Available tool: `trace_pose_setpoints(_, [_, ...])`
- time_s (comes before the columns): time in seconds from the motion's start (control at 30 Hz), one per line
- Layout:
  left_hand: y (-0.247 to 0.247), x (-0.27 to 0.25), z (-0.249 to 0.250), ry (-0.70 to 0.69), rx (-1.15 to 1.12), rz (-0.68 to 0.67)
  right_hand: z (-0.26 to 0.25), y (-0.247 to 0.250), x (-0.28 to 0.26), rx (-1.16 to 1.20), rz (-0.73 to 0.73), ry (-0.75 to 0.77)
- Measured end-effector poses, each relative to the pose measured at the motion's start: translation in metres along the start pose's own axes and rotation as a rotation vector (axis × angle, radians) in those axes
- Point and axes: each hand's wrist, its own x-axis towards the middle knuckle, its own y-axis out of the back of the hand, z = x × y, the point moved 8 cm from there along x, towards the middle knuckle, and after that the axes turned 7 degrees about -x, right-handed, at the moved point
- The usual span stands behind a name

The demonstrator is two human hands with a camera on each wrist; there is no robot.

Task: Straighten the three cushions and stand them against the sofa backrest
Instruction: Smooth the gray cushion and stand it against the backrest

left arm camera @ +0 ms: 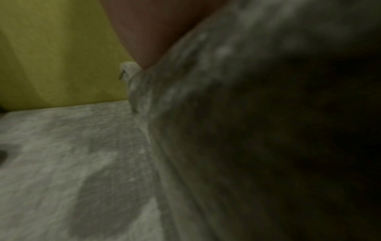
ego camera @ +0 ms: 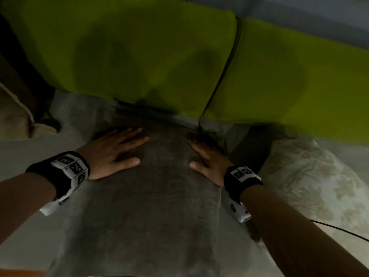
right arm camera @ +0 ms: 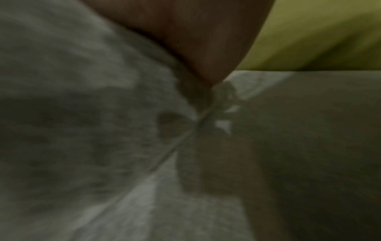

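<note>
A dark grey cushion [ego camera: 159, 196] fills the middle of the head view, its far edge near the green sofa backrest [ego camera: 139, 56]. My left hand [ego camera: 117, 150] lies flat on its upper left part, fingers straight. My right hand [ego camera: 205, 158] presses flat on its upper right part. A pale patterned cushion [ego camera: 311, 176] lies at the right, and part of a beige cushion [ego camera: 16, 116] shows at the left edge. In the left wrist view the grey cushion [left arm camera: 247, 130] bulges close up under my palm [left arm camera: 154, 29]. The right wrist view shows the same cushion [right arm camera: 72, 97] and my hand [right arm camera: 195, 32].
The grey sofa seat [ego camera: 24, 156] spreads around the cushion. The backrest is split by a dark seam [ego camera: 221, 76] into two green panels. A thin black cable [ego camera: 339, 229] runs over the patterned cushion at the right.
</note>
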Motion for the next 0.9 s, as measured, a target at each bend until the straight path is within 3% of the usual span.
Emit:
trace_pose_setpoints(0.17, [0.004,0.014,-0.018,0.088,-0.04,-0.103,0.027,0.005,0.007,0.055,-0.08,-0.212])
trace_pose_setpoints(0.33, [0.007,0.006,-0.027,0.164,-0.072,-0.128,0.043,0.007,0.008,0.052,-0.013,-0.248])
trace_pose_setpoints(0.57, [0.012,-0.008,-0.041,0.356,-0.28,-0.156,0.067,0.027,-0.004,0.15,0.002,-0.433])
trace_pose_setpoints(0.67, [0.027,-0.02,-0.04,0.427,-0.238,-0.15,0.076,0.051,-0.025,0.182,0.148,-0.535])
trace_pose_setpoints(0.7, [0.036,-0.025,-0.039,0.431,-0.192,-0.083,0.071,0.063,-0.038,0.174,0.247,-0.523])
trace_pose_setpoints(0.77, [0.056,-0.036,-0.022,0.321,-0.12,0.14,0.038,0.084,-0.066,0.075,0.445,-0.348])
trace_pose_setpoints(0.83, [0.069,-0.051,0.022,0.062,-0.085,0.328,-0.025,0.089,-0.094,-0.059,0.57,-0.041])
trace_pose_setpoints(0.9, [0.06,-0.064,0.064,-0.17,-0.063,0.366,-0.073,0.063,-0.106,-0.188,0.563,0.228])
